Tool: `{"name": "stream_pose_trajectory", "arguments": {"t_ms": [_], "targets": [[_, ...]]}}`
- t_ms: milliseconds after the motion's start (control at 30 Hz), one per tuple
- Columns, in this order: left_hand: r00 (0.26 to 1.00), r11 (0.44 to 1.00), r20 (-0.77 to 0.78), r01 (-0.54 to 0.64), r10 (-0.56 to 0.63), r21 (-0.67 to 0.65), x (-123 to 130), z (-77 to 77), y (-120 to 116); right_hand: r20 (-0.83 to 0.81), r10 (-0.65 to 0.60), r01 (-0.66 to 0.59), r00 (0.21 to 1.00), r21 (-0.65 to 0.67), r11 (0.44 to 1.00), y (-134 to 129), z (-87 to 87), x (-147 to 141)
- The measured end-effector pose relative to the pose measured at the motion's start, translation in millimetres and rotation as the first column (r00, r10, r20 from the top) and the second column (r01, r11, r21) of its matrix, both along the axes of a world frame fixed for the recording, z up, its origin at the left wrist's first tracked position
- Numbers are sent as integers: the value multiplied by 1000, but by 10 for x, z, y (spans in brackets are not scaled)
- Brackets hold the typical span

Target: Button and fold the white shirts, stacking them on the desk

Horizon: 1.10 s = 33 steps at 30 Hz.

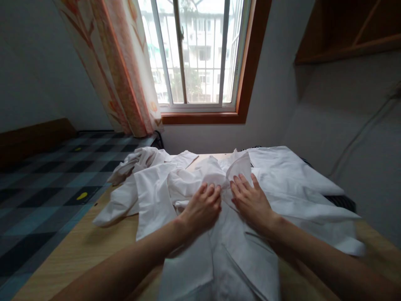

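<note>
A white shirt [216,251] lies spread on the wooden table in front of me, its body running toward me and its collar end away. My left hand [203,209] rests palm down near the collar, with the fingers bent and drawn together on the cloth; the thumb is hidden. Beside it, my right hand [252,200] lies on the raised collar flap [239,165], fingers stretched and slightly apart. Folds hide part of the cloth beneath both palms. A crumpled white sleeve-like part [122,205] spreads to the left.
More white cloth [291,167] is heaped on the right of the table [65,259], and a bunched white piece [147,156] sits at the back left. A bed with a checked cover [40,200] adjoins the left side. Beyond are a curtain [115,62] and a window [200,62].
</note>
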<state>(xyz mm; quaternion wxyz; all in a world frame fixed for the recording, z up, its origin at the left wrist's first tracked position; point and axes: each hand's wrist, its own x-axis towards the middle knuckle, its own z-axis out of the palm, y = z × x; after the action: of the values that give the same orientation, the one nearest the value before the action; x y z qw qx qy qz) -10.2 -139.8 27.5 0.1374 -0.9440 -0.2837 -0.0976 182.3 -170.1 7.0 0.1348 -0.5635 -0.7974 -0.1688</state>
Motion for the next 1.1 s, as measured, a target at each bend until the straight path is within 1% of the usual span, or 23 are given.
{"name": "stream_pose_trajectory", "arguments": {"t_ms": [67,133,200,267,333,400,467,533,600,633,667,700,733,767,800,833,900,933,967,1000,1033,1100], "targets": [[997,997,-3,-82,82,3,-113,-151,-9,26,4,-3,1000,-38,999,67,-154,160],[982,981,18,-188,189,-45,-219,-244,104,26,45,-42,999,-96,995,190,-242,331],[970,960,-2,-241,243,-143,-305,-287,241,7,97,-94,995,-182,979,301,-282,472],[969,938,-49,-248,243,-244,-376,-297,326,-36,139,-144,990,-260,955,357,-300,563],[971,917,-84,-240,225,-317,-446,-280,334,-85,183,-201,979,-305,931,352,-313,611],[974,899,-103,-224,200,-377,-526,-225,294,-118,228,-255,966,-331,909,308,-313,632],[981,873,-100,-196,169,-447,-601,-119,254,-146,256,-293,955,-358,887,262,-280,632],[986,835,-82,-165,143,-525,-633,30,245,-186,258,-311,948,-375,873,248,-195,602],[986,811,-67,-161,150,-562,-575,181,271,-219,211,-281,953,-368,886,282,-67,522],[984,813,-45,-170,175,-557,-505,239,295,-224,162,-236,961,-358,903,315,2,460],[976,823,-4,-184,216,-538,-410,278,322,-224,90,-165,971,-343,925,353,65,383],[964,836,58,-195,260,-513,-296,292,354,-221,3,-78,975,-329,941,395,113,297],[944,847,134,-201,302,-492,-172,282,387,-220,-88,12,972,-325,946,435,140,205],[919,849,206,-202,337,-489,-46,247,421,-222,-169,88,960,-335,938,471,142,115],[893,836,255,-203,372,-509,71,193,455,-230,-233,141,945,-355,924,501,117,33],[869,810,277,-208,410,-549,172,126,487,-244,-273,167,931,-380,910,525,67,-36],[831,728,259,-230,492,-646,308,-25,545,-298,-299,160,906,-412,897,560,-85,-116],[812,688,238,-252,533,-680,341,-98,571,-344,-302,149,889,-406,902,575,-173,-126],[797,662,222,-272,562,-699,355,-163,594,-406,-305,142,862,-386,912,593,-259,-119],[787,650,216,-283,577,-705,354,-220,616,-483,-312,138,818,-363,922,615,-338,-98],[783,646,220,-280,582,-710,342,-268,637,-572,-320,138,755,-338,931,641,-405,-68],[781,631,242,-237,576,-738,307,-338,676,-750,-324,145,577,-296,944,708,-503,-1]]}}
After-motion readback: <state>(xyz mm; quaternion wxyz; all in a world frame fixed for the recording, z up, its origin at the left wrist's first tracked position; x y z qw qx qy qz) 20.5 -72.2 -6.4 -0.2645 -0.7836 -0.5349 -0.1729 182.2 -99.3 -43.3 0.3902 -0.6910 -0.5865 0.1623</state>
